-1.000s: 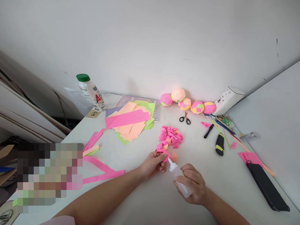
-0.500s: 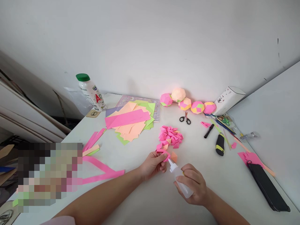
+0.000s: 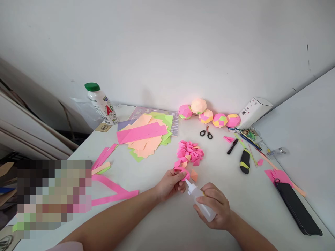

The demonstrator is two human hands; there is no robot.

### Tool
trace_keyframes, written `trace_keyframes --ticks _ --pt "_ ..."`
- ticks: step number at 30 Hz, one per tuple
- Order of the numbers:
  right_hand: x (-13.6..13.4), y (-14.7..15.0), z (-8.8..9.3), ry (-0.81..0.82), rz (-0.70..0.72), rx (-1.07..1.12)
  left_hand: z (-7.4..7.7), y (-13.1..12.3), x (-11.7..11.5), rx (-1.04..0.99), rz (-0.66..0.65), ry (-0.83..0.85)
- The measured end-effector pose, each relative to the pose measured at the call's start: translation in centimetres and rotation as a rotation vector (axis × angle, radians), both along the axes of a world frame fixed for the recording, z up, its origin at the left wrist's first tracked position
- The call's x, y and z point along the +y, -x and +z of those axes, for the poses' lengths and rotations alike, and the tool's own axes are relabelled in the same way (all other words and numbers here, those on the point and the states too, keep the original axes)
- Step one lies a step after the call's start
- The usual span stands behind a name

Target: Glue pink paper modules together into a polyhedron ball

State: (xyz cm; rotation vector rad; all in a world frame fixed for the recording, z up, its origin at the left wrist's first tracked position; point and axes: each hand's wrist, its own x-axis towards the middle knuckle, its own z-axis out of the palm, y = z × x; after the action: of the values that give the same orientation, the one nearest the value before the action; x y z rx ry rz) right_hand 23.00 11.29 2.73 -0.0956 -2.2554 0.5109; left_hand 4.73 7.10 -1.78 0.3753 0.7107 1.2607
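Observation:
Between thumb and fingers, my left hand [image 3: 171,183] pinches a folded pink paper piece [image 3: 184,175]. My right hand [image 3: 216,207] is wrapped around a translucent white squeeze bottle [image 3: 202,205] with a narrow nozzle. The bottle leans to the left, and its tip is at the lower edge of the pink paper; whether it touches is too small to tell. Just beyond my left hand lies a heap of small folded pink paper pieces [image 3: 190,152] with a few orange ones among them. One orange folded piece [image 3: 194,175] rests by the pink paper.
Several paper balls [image 3: 206,116] line the wall, with scissors [image 3: 206,134] in front. Coloured paper sheets [image 3: 142,134] and a white bottle with green cap [image 3: 102,104] stand back left. Rightward lie a black marker [image 3: 232,146], a black-and-yellow cutter [image 3: 245,161] and a black case [image 3: 298,209].
The bottle's nozzle has shifted slightly left and down along the pink paper's edge. Both hands keep their grip, and the view has moved a touch.

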Motion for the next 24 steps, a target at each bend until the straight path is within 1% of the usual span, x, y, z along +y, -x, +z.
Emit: trace_keyframes --ticks 2,4,6,8,9,11,13,14,16,17,18,19,20,22,24 --pt "-0.1 0.1 0.1 0.013 -0.001 0.000 0.0 0.0 0.0 -0.002 -0.006 -0.014" --pt "-0.1 0.1 0.2 0.059 0.014 0.001 0.1 0.0 0.0 -0.001 -0.006 -0.024" --pt "0.0 -0.1 0.4 0.142 0.022 0.019 0.1 0.1 0.0 0.002 -0.006 -0.026" --pt "0.3 -0.6 0.6 0.253 -0.016 0.034 0.1 0.1 0.0 0.001 -0.014 -0.030" --pt "0.7 -0.9 0.7 0.322 -0.060 0.036 0.1 0.2 0.0 -0.004 -0.026 -0.034" --pt "1.6 -1.7 0.9 0.506 -0.208 0.033 0.1 0.4 0.0 -0.028 -0.056 -0.044" --pt "2.8 -2.4 0.9 0.755 -0.390 0.056 0.1 0.6 0.0 -0.050 -0.084 -0.049" --pt "3.5 -2.6 0.8 0.881 -0.459 0.091 0.1 0.7 0.1 -0.056 -0.090 -0.050" --pt "5.0 -2.9 0.6 1.077 -0.524 0.200 0.2 0.8 0.1 -0.064 -0.093 -0.057" --pt "5.6 -3.0 0.5 1.125 -0.554 0.243 0.2 0.9 0.1 -0.069 -0.092 -0.062" --pt "6.2 -3.0 0.3 1.133 -0.599 0.260 0.2 0.9 0.1 -0.074 -0.091 -0.065" --pt "6.7 -3.1 0.0 1.095 -0.673 0.237 0.2 0.9 0.1 -0.081 -0.091 -0.065" --pt "7.2 -3.2 -0.2 1.020 -0.766 0.162 0.2 0.9 0.1 -0.086 -0.092 -0.064" --pt "7.8 -3.4 -0.8 0.803 -0.948 -0.112 0.2 0.9 0.0 -0.089 -0.094 -0.057" --pt "8.0 -3.6 -1.4 0.599 -1.056 -0.416 0.2 0.9 0.0 -0.092 -0.093 -0.050"
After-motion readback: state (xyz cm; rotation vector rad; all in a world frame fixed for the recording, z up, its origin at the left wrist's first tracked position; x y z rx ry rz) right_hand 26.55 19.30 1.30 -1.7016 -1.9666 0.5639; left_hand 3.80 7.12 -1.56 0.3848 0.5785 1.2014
